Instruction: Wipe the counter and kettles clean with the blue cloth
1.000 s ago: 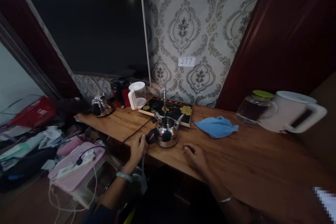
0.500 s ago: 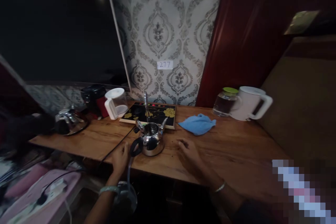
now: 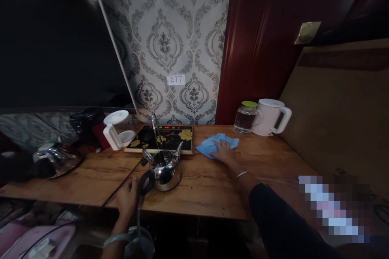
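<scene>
My right hand (image 3: pixel 224 151) reaches over the table onto a crumpled blue cloth (image 3: pixel 209 145), its fingers bent down over the fabric. My left hand (image 3: pixel 127 195) rests at the table's front edge with its fingers curled in, and nothing shows in them. Just right of it is the black handle of a small shiny steel kettle (image 3: pixel 166 176). The kettle has no lid on, and a thin curved metal spout (image 3: pixel 154 125) reaches down into its opening. Behind the kettle lies a black panel cooktop (image 3: pixel 170 139) with gold flowers and lit indicators.
A clear jug with a white lid (image 3: pixel 123 129) and a second steel kettle (image 3: pixel 56 160) stand left. At the back right are a green-lidded glass jug (image 3: pixel 244 119) and a white pitcher (image 3: pixel 269 117). A dark cord and a tube hang over the front edge (image 3: pixel 194 212).
My right hand has moved forward from the bare wood onto the blue cloth, pressing it. My left hand stays curled beside the kettle. The view has turned to the right.
</scene>
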`<state>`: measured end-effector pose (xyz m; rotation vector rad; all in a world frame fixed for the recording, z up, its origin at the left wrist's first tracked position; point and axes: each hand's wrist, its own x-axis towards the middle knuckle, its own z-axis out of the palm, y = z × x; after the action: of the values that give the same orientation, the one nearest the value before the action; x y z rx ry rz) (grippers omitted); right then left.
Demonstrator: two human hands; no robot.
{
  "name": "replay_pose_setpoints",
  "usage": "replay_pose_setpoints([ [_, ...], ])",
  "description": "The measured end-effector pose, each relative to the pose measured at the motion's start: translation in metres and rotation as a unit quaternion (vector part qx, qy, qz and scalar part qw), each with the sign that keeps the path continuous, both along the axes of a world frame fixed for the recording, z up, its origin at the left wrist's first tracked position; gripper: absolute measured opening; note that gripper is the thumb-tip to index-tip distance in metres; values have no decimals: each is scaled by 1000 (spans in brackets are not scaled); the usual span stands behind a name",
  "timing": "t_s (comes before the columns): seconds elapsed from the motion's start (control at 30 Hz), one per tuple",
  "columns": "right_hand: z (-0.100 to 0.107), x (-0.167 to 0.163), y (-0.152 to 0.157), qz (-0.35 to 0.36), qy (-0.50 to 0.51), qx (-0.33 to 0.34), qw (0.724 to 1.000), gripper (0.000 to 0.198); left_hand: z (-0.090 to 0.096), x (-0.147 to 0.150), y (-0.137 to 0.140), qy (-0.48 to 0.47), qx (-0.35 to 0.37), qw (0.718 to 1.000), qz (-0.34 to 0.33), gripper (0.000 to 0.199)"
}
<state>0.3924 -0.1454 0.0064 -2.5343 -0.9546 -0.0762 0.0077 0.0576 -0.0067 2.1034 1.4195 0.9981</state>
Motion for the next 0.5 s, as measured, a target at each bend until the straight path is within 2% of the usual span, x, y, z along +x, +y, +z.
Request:
replay_pose_setpoints([
  [0.13,-8,-22,-4,34,-31,-13,999,55,1,2,-2,-15,9,1000,17,45],
  [0.23,-12,-34,-14,63,-51,-15,997,54,0,4,-2,2,0,999,38,47],
  [0.4,-24,-51,-39,136,-96,10,986,55,-5,3,2,-35,-2,999,-4,44],
  [0.5,-32,-64,-52,159,-106,23,981,54,-4,4,3,-14,-9,1000,8,39],
])
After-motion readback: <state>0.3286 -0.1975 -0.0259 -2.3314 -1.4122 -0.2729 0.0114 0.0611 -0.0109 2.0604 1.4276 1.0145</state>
